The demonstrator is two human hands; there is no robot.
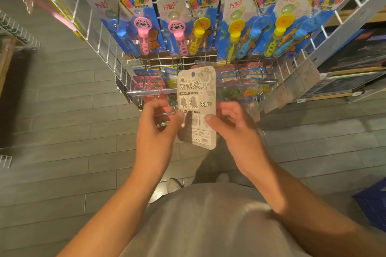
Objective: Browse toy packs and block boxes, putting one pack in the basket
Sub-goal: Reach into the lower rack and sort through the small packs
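A: State the grip of the right hand (234, 123).

B: Clenched on the toy pack (197, 108). The thumb presses the grey printed back of the card near its right edge; the fingers curl behind it. The pack stands upright at frame centre, in front of the wire rack (108, 48).

A: And the left hand (155, 125)?

B: Fingers curled at the pack's left edge, beside a clear blister pack. Blur prevents confirming what they grasp.

A: Surroundings?

B: Bubble wand packs (188, 25) hang across the upper frame. A blue basket (373, 204) sits at the lower right edge.
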